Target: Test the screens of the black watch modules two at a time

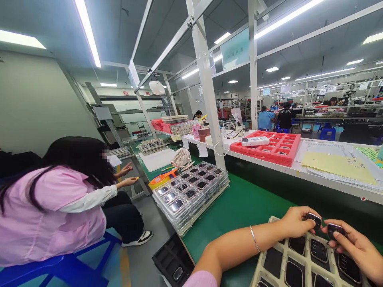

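At the lower right, my left hand [299,221] pinches a dark watch-like case [314,220] between thumb and fingers. Close beside it, my right hand [354,243] is closed on a second dark case [335,229]. Both hands are above a cream tray [260,271], whose compartments hold several similar dark rounded-square pieces [318,250]. A silver bracelet is on my left wrist. The fingertips partly cover both held cases.
Stacked clear trays [191,215] of dark pieces stand on the green table [221,211]. Left of them are orange tape [163,179] and a small fan [181,158]. A red foam tray [266,147] lies on the white shelf. A person in pink [56,211] sits at left.
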`<state>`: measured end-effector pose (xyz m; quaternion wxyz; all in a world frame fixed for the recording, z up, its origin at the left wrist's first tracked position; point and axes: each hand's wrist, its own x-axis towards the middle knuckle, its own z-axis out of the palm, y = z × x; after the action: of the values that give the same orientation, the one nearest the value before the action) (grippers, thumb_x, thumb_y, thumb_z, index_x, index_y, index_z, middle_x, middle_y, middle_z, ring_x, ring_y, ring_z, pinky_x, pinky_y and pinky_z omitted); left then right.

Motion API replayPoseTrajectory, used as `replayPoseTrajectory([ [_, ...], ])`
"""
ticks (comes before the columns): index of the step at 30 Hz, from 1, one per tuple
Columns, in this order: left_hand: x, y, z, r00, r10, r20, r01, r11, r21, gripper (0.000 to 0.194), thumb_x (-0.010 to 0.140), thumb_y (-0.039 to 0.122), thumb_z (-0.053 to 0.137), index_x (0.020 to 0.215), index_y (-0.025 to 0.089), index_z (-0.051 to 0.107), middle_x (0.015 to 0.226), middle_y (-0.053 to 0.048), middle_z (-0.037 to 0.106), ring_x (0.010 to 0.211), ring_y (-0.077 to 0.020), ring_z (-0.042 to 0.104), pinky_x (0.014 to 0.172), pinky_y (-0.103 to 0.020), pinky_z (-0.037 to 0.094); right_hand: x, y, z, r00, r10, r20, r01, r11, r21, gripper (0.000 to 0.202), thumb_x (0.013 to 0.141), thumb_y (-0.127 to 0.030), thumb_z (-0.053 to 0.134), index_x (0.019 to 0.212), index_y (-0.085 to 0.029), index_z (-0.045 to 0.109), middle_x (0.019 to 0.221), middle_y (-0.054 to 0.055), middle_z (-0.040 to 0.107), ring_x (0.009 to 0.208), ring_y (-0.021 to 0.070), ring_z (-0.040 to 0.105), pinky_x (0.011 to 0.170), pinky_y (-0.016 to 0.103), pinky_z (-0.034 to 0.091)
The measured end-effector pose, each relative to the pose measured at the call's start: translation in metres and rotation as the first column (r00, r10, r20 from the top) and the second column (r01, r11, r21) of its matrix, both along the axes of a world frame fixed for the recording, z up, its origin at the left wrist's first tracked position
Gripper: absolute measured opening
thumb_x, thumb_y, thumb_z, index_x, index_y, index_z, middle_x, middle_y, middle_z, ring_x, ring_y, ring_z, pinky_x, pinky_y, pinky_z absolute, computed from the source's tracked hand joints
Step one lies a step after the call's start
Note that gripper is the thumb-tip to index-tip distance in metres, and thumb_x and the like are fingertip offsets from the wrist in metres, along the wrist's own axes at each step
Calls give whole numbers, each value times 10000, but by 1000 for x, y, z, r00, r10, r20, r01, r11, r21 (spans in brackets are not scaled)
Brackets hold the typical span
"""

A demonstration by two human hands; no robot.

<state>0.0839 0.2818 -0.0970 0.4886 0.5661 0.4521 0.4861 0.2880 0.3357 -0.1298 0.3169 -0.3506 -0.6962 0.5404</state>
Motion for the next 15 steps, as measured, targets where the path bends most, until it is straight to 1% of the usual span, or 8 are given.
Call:
replayPoseTrajectory([
  [5,-1,-1,0,1000,-4,-27,4,1000,8,309,754,151,575,1053,142,655,817,-46,620,617,-122,586,571,-221,463,2,-1,0,999,40,18,-40,999,-16,476,838,-527,564,1213,-240,499,1211,92,583,785,228,643,636,296,532],
  [9,-1,-1,1,1000,1,-27,-1,1000,-4,316,748,134,570,1051,142,658,825,-49,627,619,-124,586,617,-254,486,2,-2,1,998,56,18,-56,998,-17,503,853,-521,557,1258,-244,446,1248,97,552,796,225,638,654,304,526],
  [13,0,-1,1,1000,-1,-13,2,1000,9,314,734,138,574,1036,137,660,806,-50,629,604,-125,583,633,-274,496,0,-4,3,999,53,8,-53,998,-26,524,828,-528,582,1238,-225,460,1226,117,563,779,235,637,641,318,525],
  [15,0,-1,1,1000,5,5,-5,999,38,285,737,186,594,1009,132,660,803,-52,627,607,-128,583,622,-272,496,-1,-4,6,999,40,-6,-41,999,-35,501,820,-539,583,1202,-227,494,1195,112,583,779,239,639,637,318,527],
])
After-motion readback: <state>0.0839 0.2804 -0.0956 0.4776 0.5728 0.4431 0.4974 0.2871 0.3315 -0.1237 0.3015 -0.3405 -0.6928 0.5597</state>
